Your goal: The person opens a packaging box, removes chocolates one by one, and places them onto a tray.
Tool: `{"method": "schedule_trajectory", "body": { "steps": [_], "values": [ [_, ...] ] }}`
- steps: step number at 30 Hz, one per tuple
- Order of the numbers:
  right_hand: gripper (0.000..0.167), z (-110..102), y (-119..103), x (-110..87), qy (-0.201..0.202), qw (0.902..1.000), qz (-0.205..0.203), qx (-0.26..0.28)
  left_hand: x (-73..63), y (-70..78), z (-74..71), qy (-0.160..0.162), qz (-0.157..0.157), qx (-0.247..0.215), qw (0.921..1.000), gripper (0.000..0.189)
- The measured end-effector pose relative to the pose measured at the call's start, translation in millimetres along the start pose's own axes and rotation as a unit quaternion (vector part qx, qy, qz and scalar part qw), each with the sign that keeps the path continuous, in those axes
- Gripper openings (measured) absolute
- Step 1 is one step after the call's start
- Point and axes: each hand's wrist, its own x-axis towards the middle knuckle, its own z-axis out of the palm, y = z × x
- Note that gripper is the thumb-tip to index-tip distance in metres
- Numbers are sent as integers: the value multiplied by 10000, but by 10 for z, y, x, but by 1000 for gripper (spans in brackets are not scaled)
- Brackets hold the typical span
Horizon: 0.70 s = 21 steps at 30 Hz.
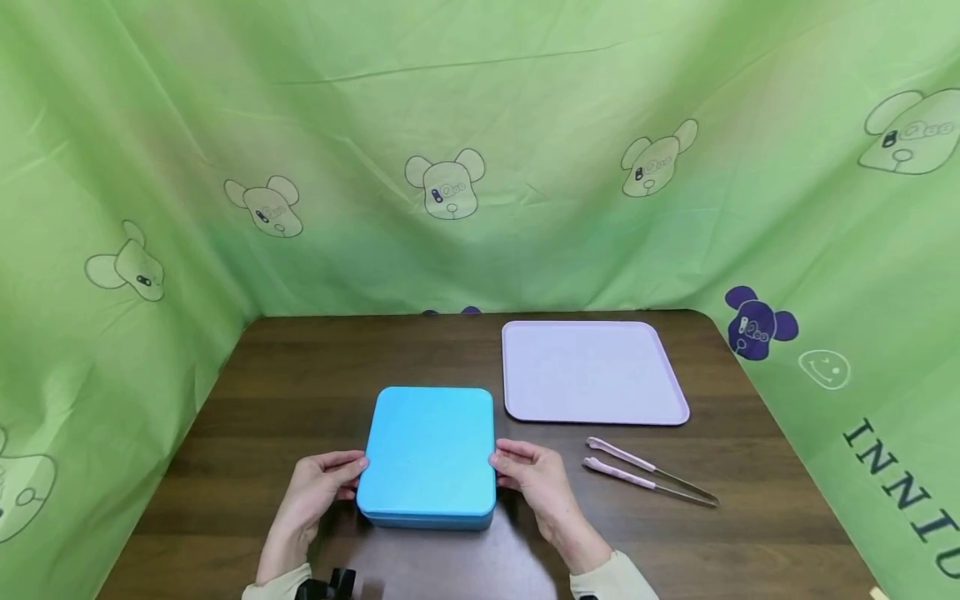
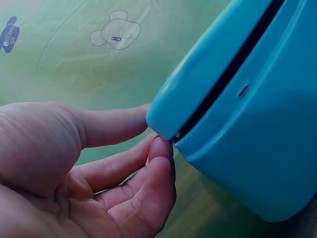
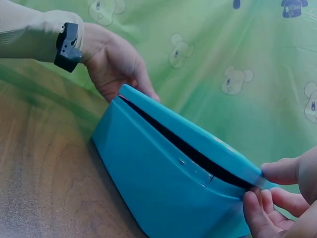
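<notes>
A blue rectangular box (image 2: 262, 163) stands on the table, its rounded-corner lid (image 1: 431, 450) on top. Both wrist views show a narrow dark gap between lid and box along the near side. At the lid's left edge my left hand (image 1: 311, 492) pinches the rim, thumb on its side and fingertips just under it. My right hand (image 1: 542, 487) pinches the opposite edge in the same way. The inside of the box is hidden.
Behind and to the right lies a lilac tray (image 1: 592, 372). Tongs (image 1: 648, 472) with pink handles lie in front of it, right of my right hand. A green patterned cloth (image 1: 450, 267) hangs around the dark wooden table (image 1: 315, 367).
</notes>
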Motion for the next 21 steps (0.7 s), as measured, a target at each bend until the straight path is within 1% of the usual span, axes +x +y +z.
{"method": "schedule_trajectory", "body": {
  "steps": [15,21],
  "values": [
    [39,15,-20,-6,-181,9997,-116,73,-11,9,-19,-32,96,-27,9999,32],
    [37,27,-17,5,-248,9994,-199,136,-13,17,-21,38,136,2,9999,29]
  ]
}}
